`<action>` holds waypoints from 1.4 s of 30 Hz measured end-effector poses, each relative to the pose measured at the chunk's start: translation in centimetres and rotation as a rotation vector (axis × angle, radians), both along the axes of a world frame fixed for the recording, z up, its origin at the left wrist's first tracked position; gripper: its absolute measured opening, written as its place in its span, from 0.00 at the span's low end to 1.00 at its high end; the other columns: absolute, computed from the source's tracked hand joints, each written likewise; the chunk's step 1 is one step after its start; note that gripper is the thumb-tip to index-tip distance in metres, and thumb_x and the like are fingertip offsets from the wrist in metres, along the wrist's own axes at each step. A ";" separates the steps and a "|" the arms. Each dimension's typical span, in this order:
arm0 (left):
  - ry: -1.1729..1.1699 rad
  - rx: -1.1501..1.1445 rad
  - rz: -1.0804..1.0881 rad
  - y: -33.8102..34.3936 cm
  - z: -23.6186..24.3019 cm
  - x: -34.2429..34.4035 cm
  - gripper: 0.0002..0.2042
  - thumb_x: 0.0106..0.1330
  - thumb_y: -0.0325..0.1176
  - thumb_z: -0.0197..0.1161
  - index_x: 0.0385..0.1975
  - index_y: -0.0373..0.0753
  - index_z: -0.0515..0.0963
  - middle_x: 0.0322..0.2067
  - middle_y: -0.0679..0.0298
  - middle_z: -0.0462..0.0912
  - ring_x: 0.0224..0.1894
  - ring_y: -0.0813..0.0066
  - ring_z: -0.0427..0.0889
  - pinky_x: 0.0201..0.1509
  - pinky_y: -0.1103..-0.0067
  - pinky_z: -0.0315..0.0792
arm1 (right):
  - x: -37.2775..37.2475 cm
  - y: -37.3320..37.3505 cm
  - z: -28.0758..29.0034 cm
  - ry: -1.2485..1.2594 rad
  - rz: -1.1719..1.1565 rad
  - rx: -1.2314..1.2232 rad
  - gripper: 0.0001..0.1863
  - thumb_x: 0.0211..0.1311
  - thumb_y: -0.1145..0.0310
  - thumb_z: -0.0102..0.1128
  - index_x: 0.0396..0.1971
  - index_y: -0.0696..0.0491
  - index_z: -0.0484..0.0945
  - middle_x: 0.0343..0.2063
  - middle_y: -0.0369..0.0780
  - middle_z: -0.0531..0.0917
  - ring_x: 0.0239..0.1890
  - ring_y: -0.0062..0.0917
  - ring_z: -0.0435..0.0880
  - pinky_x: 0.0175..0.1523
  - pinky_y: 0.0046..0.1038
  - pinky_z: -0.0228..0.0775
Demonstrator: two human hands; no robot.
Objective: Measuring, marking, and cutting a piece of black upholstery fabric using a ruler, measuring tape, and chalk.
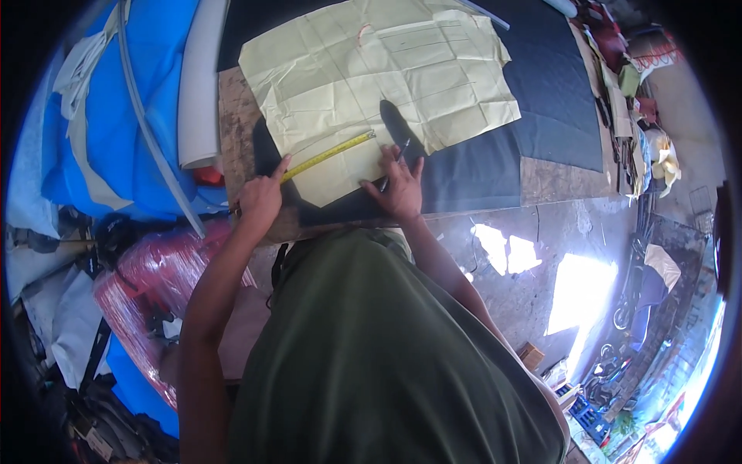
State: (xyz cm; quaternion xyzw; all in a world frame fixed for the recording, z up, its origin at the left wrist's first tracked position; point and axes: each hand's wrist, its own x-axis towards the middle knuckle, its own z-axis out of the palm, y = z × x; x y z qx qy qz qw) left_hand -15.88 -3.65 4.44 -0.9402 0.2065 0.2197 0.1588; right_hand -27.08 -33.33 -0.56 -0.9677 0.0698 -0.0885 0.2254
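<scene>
Left hand [261,199] at the near edge of the worktable [560,182]; index finger stretched out beside the near end of a yellow tape measure [328,155], other fingers curled; from where I stand I cannot tell whether they close on the tape or only press beside it; the tape's blade runs straight and slanting across the lower part of a creased pale-yellow paper sheet [309,100], its far end up and to the right, near the right hand's fingertips but apart from them.

Right hand [402,189] low on the sheet, palm down, fingers partly spread; it grips a slim dark pen [404,147], which slants through the fingers, one end showing beyond them, the other near the thumb.

Sheet bears folds, a few drawn lines and a small reddish curved mark; it lies over dark fabric [471,176]; bare wood shows at the table's left and right parts; a whitish roll [202,85] lies left of the sheet, with blue sheeting [166,46] beyond it; below these, a red bundle in clear wrap [147,286]; the person wears a dark green garment [371,348]; bright patches of light [580,290] fall on the floor to the right.
</scene>
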 end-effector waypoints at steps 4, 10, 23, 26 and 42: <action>0.022 -0.024 -0.001 0.4 0.4 0.4 0.43 0.70 0.24 0.55 0.83 0.67 0.47 0.33 0.46 0.88 0.30 0.51 0.88 0.36 0.59 0.80 | 0.2 0.2 0.0 -0.038 0.009 0.016 0.34 0.57 0.42 0.73 0.56 0.49 0.76 0.73 0.29 0.73 0.77 0.30 0.67 0.79 0.68 0.39; 0.099 -0.122 0.004 1.4 2.9 1.0 0.43 0.70 0.25 0.57 0.83 0.64 0.49 0.35 0.51 0.89 0.31 0.51 0.88 0.37 0.58 0.79 | 0.1 -0.4 1.0 0.094 0.037 0.013 0.36 0.61 0.46 0.72 0.63 0.50 0.74 0.68 0.37 0.78 0.74 0.31 0.70 0.78 0.62 0.48; 0.006 -0.869 0.036 -18.5 10.8 -13.7 0.09 0.66 0.37 0.65 0.34 0.40 0.88 0.27 0.57 0.89 0.25 0.48 0.82 0.32 0.63 0.75 | -8.9 -9.7 13.8 -0.063 -0.205 1.381 0.10 0.76 0.66 0.61 0.47 0.58 0.78 0.38 0.46 0.90 0.28 0.28 0.87 0.37 0.23 0.81; 0.160 -0.916 0.044 -26.1 9.7 -17.1 0.09 0.66 0.37 0.65 0.34 0.39 0.88 0.27 0.57 0.88 0.25 0.49 0.82 0.32 0.64 0.74 | -13.5 -17.0 14.4 -0.091 -0.336 1.356 0.10 0.78 0.66 0.60 0.46 0.58 0.78 0.34 0.46 0.90 0.25 0.26 0.86 0.34 0.22 0.80; 0.459 -0.723 0.037 -48.5 7.2 -11.6 0.09 0.66 0.33 0.66 0.38 0.35 0.89 0.25 0.59 0.88 0.22 0.64 0.77 0.31 0.70 0.72 | -21.0 -52.3 11.7 -0.511 -0.862 1.219 0.17 0.82 0.58 0.52 0.48 0.59 0.77 0.28 0.44 0.89 0.26 0.26 0.87 0.33 0.23 0.81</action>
